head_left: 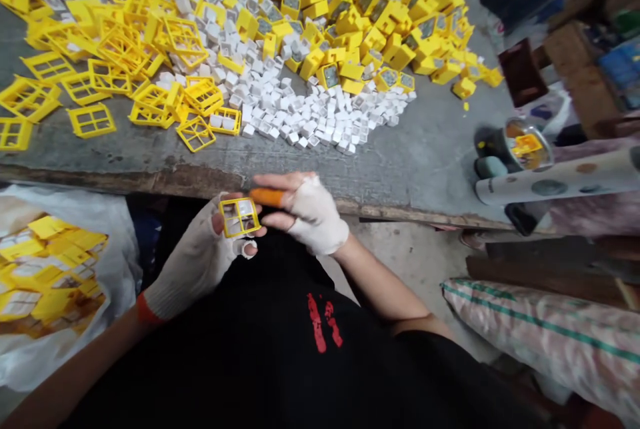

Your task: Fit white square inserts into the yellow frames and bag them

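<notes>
My left hand (200, 262), in a white fingerless glove, is closed around a small yellow four-pane frame (241, 216) with white cubes set in its panes. My right hand (305, 209), also in a white glove with an orange finger cover, pinches at the frame's right edge. Both hands hover over my lap, just in front of the grey table's edge (150, 179). On the table lie a heap of white cubes (300, 112), loose yellow frames (120, 62) at the left, and yellow box parts (380, 16) at the back right.
A white plastic bag (55, 282) with finished yellow pieces sits at my left. A round tin (523, 146) with a yellow part, a patterned roll (560, 182), and a striped sack (540, 329) lie at the right.
</notes>
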`<state>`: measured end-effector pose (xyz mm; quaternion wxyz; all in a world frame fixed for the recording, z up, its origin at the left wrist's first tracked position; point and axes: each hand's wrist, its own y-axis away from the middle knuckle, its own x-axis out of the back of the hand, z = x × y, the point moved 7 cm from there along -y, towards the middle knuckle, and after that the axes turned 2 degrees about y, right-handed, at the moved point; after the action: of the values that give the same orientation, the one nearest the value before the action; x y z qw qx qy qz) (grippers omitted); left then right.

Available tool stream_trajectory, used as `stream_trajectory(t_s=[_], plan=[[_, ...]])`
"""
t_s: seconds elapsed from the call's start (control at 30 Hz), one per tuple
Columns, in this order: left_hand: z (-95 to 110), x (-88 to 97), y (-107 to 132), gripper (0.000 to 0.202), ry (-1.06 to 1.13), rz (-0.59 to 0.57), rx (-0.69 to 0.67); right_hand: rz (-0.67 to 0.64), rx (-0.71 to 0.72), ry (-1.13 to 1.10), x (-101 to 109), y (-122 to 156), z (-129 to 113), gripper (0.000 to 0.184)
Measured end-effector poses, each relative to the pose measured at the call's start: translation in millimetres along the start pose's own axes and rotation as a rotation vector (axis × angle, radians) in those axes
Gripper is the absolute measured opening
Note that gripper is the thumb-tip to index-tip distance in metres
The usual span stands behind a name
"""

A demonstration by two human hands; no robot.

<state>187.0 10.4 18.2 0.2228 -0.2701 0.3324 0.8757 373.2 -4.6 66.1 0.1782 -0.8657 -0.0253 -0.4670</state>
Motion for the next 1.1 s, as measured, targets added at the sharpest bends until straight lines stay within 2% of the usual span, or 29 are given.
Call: stream_trajectory(t_s=[0.1,0.17,0.23,0.37,0.43,0.5,0.57,0.67,0.77,0.83,0.93,1.1], plan=[[6,-7.1,-2,0.057,0.027,0.033,-0.023,0.154,-0.336,0.259,36,2,57,0.036],[8,-8.9,-3,0.059,0.016,0.083,-0.021,0.144,-0.511,0.439,47,-2,85,0.028],[8,-10.2,-4,0.059,-0.002,0.113,-0.025,0.094,-0.546,0.544,45,-12,98,0.023],[8,-10.8,-5,0.059,-0.031,0.106,-0.071,0.085,-0.523,0.597,37,-21,100,0.020],[8,-8.8,-6,0.059,-0.052,0.099,-0.096,0.118,-0.513,0.590,39,-13,94,0.020],[8,-6.3,-8,0.061,-0.085,0.099,-0.121,0.180,-0.437,0.558,45,-3,78,0.019],[8,-5.4,-11,0.062,-0.131,0.085,-0.168,0.263,-0.251,0.476,48,8,48,0.020],[10,-7.0,-16,0.056,-0.208,0.026,-0.308,0.339,0.044,0.284,43,21,-7,0.020],[15,-6.7,-13,0.050,-0.299,-0.001,-0.519,0.343,0.145,0.134,32,22,-41,0.015],[19,-8.1,-6,0.048,-0.389,-0.027,-0.666,0.349,0.148,0.076,25,20,-51,0.015],[25,-10.0,7,0.051,-0.487,-0.088,-0.839,0.356,0.132,0.056,20,17,-54,0.025],[32,0.4,21,0.060,-0.685,-0.056,-1.008,0.285,0.117,0.139,17,18,-55,0.034]])
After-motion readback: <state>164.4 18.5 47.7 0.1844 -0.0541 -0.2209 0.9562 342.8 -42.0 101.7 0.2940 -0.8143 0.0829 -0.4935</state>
